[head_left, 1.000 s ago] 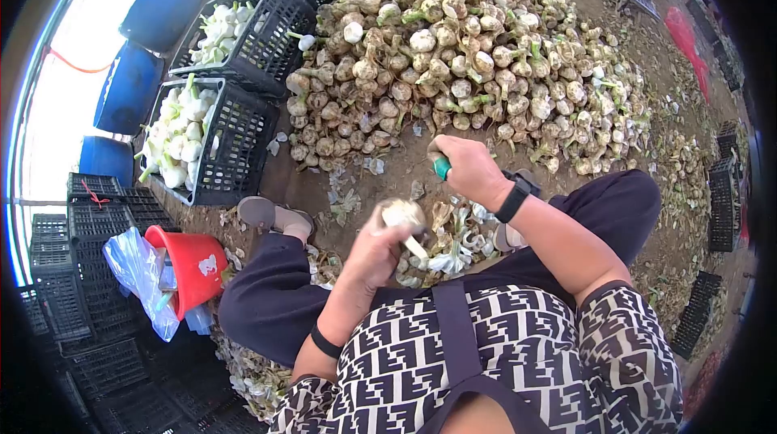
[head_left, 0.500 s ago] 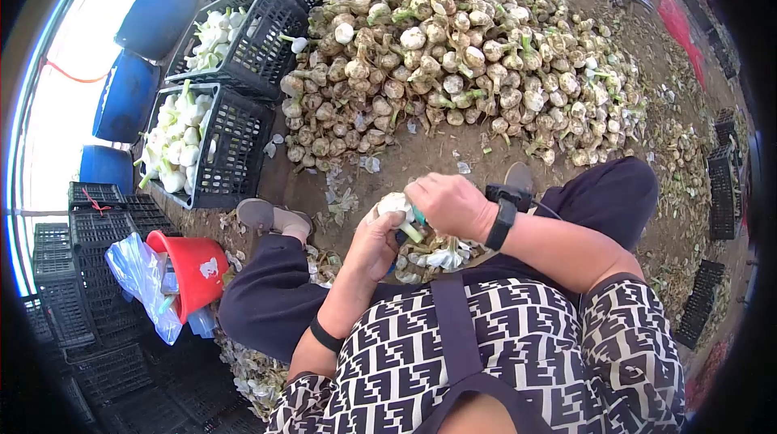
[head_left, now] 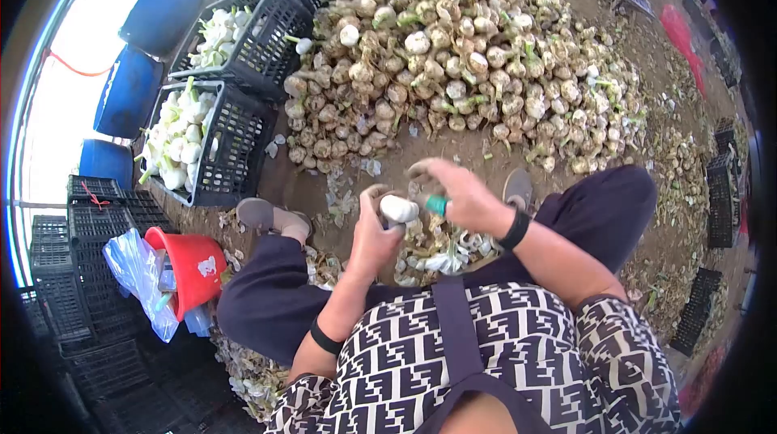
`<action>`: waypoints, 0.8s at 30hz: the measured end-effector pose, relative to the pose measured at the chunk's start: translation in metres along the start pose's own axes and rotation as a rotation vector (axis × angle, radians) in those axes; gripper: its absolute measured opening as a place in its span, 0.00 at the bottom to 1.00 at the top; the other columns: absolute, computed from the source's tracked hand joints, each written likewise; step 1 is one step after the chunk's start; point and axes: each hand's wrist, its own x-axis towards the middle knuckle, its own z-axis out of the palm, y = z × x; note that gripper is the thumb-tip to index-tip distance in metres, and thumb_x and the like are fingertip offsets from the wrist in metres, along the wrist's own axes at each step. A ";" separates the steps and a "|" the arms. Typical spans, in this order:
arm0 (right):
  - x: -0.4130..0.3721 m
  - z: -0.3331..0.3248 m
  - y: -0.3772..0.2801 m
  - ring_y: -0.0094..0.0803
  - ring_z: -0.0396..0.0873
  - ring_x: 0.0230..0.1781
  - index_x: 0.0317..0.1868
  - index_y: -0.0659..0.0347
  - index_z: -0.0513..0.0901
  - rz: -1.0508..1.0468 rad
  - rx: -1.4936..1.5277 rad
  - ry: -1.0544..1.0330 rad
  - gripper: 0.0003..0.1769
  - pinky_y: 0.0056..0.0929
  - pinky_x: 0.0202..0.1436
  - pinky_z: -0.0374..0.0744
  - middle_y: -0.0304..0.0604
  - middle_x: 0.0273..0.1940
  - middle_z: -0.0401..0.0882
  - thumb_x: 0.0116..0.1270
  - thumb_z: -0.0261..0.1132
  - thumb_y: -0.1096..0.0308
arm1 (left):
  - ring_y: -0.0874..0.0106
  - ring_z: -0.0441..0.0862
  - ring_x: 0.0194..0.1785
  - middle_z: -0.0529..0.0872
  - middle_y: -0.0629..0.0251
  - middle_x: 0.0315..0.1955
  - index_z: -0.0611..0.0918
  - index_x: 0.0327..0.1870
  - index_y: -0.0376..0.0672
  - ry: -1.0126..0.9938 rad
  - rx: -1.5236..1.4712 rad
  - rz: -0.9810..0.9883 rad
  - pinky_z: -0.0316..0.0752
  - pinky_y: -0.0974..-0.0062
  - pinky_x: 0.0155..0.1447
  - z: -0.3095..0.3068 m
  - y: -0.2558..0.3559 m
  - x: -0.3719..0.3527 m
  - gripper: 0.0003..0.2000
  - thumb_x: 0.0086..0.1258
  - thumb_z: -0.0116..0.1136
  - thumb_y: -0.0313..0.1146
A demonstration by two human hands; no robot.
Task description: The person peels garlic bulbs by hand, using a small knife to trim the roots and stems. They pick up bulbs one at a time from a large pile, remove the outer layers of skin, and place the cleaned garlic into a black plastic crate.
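Observation:
A white garlic bulb point(head_left: 399, 209) is held in my left hand point(head_left: 374, 233), whose fingers and thumb close around it. Just to its right, my right hand point(head_left: 468, 195) grips a green-handled tool point(head_left: 436, 205) near the palm; its working end cannot be made out. The fingers of that hand are partly blurred. Below both hands lie peeled garlic skins and scraps point(head_left: 449, 254). Beyond them spreads a large pile of unpeeled garlic bulbs point(head_left: 453, 53).
Black crates point(head_left: 243, 138) of cleaned white garlic stand at the left, beside blue barrels point(head_left: 128, 92). A red bucket point(head_left: 191, 272) with plastic bags sits near my left knee. Stacked black crates point(head_left: 105, 272) fill the lower left. More crates point(head_left: 698, 311) lie at the right.
My right hand has moved right, away from the bulb, and its fingers have lifted. The bulb in my left hand has turned, and its green stem no longer shows.

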 end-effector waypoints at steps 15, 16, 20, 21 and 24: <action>0.073 -0.013 0.116 0.35 0.81 0.38 0.40 0.66 0.75 0.893 1.148 -0.007 0.10 0.29 0.40 0.82 0.49 0.41 0.79 0.69 0.51 0.67 | 0.77 0.75 0.42 0.76 0.66 0.44 0.69 0.55 0.39 0.152 -0.431 -0.284 0.71 0.78 0.40 -0.012 -0.037 0.032 0.19 0.61 0.55 0.24; 0.103 -0.022 0.100 0.34 0.80 0.39 0.41 0.66 0.75 0.726 1.095 -0.018 0.11 0.28 0.39 0.81 0.49 0.41 0.79 0.69 0.50 0.68 | 0.77 0.75 0.38 0.76 0.66 0.43 0.70 0.55 0.40 0.189 -0.383 -0.316 0.72 0.78 0.39 -0.014 -0.048 0.037 0.19 0.61 0.54 0.24; 0.231 -0.072 -0.028 0.36 0.78 0.41 0.52 0.69 0.67 0.192 0.934 -0.019 0.18 0.28 0.39 0.78 0.55 0.49 0.74 0.72 0.46 0.62 | 0.76 0.75 0.38 0.76 0.67 0.41 0.71 0.52 0.41 0.211 -0.515 -0.399 0.74 0.77 0.39 -0.018 -0.065 0.049 0.17 0.61 0.53 0.23; 0.247 -0.081 -0.073 0.37 0.78 0.41 0.52 0.69 0.67 0.078 1.033 0.022 0.19 0.32 0.42 0.78 0.57 0.50 0.73 0.71 0.49 0.60 | 0.75 0.75 0.39 0.76 0.66 0.42 0.71 0.51 0.42 0.189 -0.492 -0.441 0.74 0.77 0.39 -0.019 -0.063 0.050 0.16 0.61 0.53 0.23; 0.290 -0.097 -0.067 0.31 0.79 0.38 0.51 0.64 0.72 -0.117 0.661 0.090 0.18 0.28 0.38 0.77 0.49 0.43 0.77 0.68 0.53 0.60 | 0.73 0.76 0.41 0.75 0.66 0.44 0.71 0.52 0.42 0.185 -0.614 -0.418 0.74 0.75 0.38 -0.016 -0.059 0.055 0.16 0.62 0.54 0.25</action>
